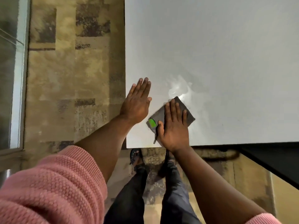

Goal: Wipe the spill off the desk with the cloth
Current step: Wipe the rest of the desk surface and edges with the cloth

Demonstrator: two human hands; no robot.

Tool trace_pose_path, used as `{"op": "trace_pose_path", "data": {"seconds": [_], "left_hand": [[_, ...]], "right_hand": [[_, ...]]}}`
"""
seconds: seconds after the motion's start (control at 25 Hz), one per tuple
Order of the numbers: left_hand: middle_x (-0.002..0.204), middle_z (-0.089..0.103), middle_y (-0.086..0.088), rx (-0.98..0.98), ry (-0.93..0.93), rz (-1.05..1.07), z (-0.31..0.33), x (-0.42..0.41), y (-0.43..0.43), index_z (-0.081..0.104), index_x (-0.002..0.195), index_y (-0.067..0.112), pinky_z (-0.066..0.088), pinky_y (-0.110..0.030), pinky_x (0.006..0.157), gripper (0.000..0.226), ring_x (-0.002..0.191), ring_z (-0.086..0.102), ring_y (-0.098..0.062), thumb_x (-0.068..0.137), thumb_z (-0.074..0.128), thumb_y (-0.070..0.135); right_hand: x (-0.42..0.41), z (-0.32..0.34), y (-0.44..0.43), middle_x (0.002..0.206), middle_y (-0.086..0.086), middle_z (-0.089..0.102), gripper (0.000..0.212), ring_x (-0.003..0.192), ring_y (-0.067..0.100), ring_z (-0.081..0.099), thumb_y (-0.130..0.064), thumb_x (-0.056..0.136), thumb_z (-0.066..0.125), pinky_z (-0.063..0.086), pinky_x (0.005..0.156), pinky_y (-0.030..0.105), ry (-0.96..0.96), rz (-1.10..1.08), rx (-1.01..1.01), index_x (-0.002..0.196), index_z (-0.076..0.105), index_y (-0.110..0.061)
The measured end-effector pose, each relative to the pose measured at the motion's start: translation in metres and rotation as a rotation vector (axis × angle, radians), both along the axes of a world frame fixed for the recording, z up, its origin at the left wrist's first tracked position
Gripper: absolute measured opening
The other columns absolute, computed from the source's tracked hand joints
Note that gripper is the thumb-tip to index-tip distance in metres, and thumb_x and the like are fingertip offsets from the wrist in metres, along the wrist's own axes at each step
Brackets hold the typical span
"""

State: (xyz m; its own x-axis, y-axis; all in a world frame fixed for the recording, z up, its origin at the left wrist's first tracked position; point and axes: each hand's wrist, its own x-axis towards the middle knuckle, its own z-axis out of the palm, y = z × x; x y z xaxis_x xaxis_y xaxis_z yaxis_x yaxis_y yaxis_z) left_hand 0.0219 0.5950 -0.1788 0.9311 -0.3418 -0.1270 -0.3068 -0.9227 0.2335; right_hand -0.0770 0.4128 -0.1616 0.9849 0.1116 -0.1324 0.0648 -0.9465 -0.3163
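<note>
Near the tabletop (226, 54) corner, right hand (174, 126) is pressing flat on the grey cloth (186, 109) beside the spill (179, 88); left hand (137, 102) is resting open, fingers extended.

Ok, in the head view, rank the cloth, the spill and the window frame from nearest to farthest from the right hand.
1. Cloth: directly under the right hand, pressed flat.
2. Spill: just beyond the cloth's far corner on the desk.
3. Window frame: far left, across the carpet.
</note>
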Motion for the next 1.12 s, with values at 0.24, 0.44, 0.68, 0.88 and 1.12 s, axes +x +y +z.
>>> {"op": "trace_pose_path", "data": {"seconds": [0.24,0.44,0.68,0.88,1.12], "left_hand": [[0.17,0.02,-0.014,-0.061,-0.074,-0.003,-0.004,-0.001,0.0,0.023,0.162,0.003,0.016,-0.047,0.13,0.058,0.16,0.015,-0.03,0.11,0.035,0.027],[0.171,0.017,-0.015,-0.021,-0.058,-0.011,-0.002,-0.001,-0.002,0.02,0.162,0.003,0.014,-0.048,0.13,0.059,0.16,0.012,-0.03,0.109,0.034,0.024],[0.172,0.019,-0.011,-0.067,-0.124,-0.004,-0.01,-0.003,0.001,0.019,0.163,0.008,0.01,-0.044,0.131,0.057,0.16,0.012,-0.026,0.11,0.025,0.027],[0.172,0.019,-0.01,-0.058,-0.144,-0.003,-0.016,-0.003,0.002,0.02,0.163,0.008,0.012,-0.045,0.131,0.057,0.16,0.012,-0.025,0.11,0.023,0.029],[0.171,0.019,-0.013,-0.014,-0.143,-0.003,-0.012,-0.004,0.0,0.02,0.162,0.005,0.011,-0.045,0.131,0.059,0.16,0.013,-0.027,0.11,0.018,0.031]], "right_hand": [[0.02,0.004,0.023,0.174,0.019,0.014,0.077,0.162,0.03,0.007,-0.036,0.099,0.046,0.003,0.131,0.052,-0.017,-0.241,0.043,0.164,0.021,-0.002],[0.012,-0.01,0.032,0.175,0.017,0.008,0.079,0.163,0.028,-0.001,-0.053,0.106,0.032,0.001,0.131,0.054,-0.023,-0.212,-0.014,0.165,0.015,-0.004],[0.014,-0.013,0.006,0.176,0.013,0.007,0.081,0.163,0.024,0.0,-0.054,0.104,0.035,0.003,0.131,0.053,-0.054,-0.113,-0.033,0.166,0.018,-0.005],[0.025,-0.011,-0.024,0.175,0.013,0.014,0.08,0.163,0.025,0.007,-0.054,0.104,0.036,0.003,0.131,0.054,-0.076,-0.336,-0.057,0.165,0.02,-0.005],[0.004,-0.011,-0.021,0.176,0.015,0.007,0.08,0.163,0.025,-0.002,-0.054,0.106,0.029,-0.006,0.131,0.053,-0.029,-0.599,-0.062,0.166,0.014,-0.004]]}}
